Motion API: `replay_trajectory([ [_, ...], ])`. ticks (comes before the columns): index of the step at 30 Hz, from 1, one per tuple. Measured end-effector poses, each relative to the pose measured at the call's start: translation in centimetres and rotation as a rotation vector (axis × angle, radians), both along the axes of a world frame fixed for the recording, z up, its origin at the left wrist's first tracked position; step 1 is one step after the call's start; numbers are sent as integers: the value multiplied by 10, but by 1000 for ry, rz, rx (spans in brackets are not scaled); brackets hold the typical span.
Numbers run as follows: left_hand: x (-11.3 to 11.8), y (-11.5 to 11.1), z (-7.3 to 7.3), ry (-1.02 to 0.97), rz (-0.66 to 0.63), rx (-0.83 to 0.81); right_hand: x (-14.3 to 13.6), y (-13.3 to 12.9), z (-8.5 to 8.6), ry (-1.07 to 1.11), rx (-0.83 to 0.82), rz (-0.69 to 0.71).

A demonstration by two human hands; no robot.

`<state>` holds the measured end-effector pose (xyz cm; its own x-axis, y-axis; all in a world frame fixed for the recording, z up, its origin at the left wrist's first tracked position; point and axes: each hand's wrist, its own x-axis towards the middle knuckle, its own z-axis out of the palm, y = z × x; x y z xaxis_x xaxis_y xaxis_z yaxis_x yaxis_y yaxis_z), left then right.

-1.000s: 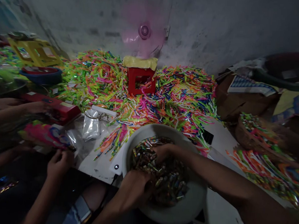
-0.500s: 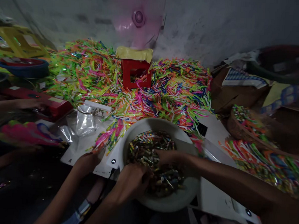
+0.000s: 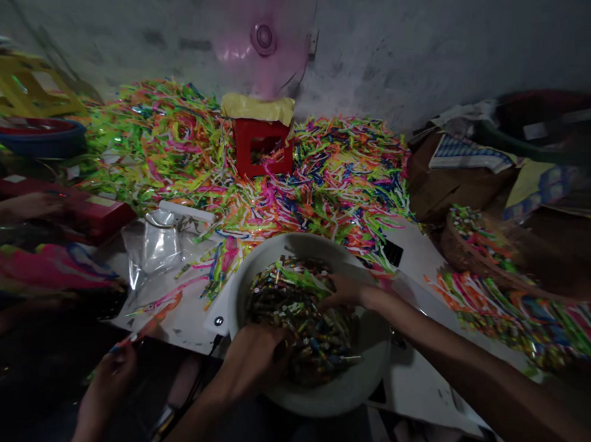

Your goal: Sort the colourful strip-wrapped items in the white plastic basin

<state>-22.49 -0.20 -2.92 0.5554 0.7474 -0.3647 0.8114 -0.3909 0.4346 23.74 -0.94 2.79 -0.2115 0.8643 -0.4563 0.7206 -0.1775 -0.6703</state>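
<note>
A pale round basin [image 3: 373, 379] holds a heap of small shiny tube-like pieces [image 3: 300, 314] in mixed colours. At the basin's near left side, my left hand [image 3: 260, 352] reaches over the rim with its fingers curled down to the pieces. Its fingertips are hidden, so what they grip cannot be made out. On the right side of the heap lies my right hand [image 3: 346, 292], fingers apart over the pieces. Just left of it, bright green strips [image 3: 297, 276] rest on top of the heap.
Neon strips [image 3: 180, 140] are piled along the wall around a red stool [image 3: 242, 158]. A co-worker's hand [image 3: 110, 373] at lower left holds an orange strip. Clear plastic bags [image 3: 161, 243] lie left of the basin. Bundled strips [image 3: 505, 304] and a basket [image 3: 454, 247] are at right.
My right hand has lifted slightly from deep in the heap and its fingers show more. Green strips now show on the heap. The co-worker's hand has moved down and left with a strip.
</note>
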Motion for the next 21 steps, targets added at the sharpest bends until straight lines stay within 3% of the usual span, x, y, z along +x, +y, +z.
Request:
replay_trajectory([
  [4,-19,6,-3,144,-121,58,4,1,6,55,119,-22],
  [9,-23,4,-27,-41,-28,101,9,11,12,81,236,-31],
  [11,-24,5,-25,-74,-32,107,10,17,19,29,299,45],
  [13,-22,7,-7,-109,-34,150,8,20,25,-25,318,125],
  [16,1,12,44,-188,-90,213,3,20,33,-71,302,215],
  [19,60,7,87,-189,-228,135,0,18,34,-87,258,287],
  [21,112,-5,95,-197,-254,124,0,19,31,-79,192,377],
])
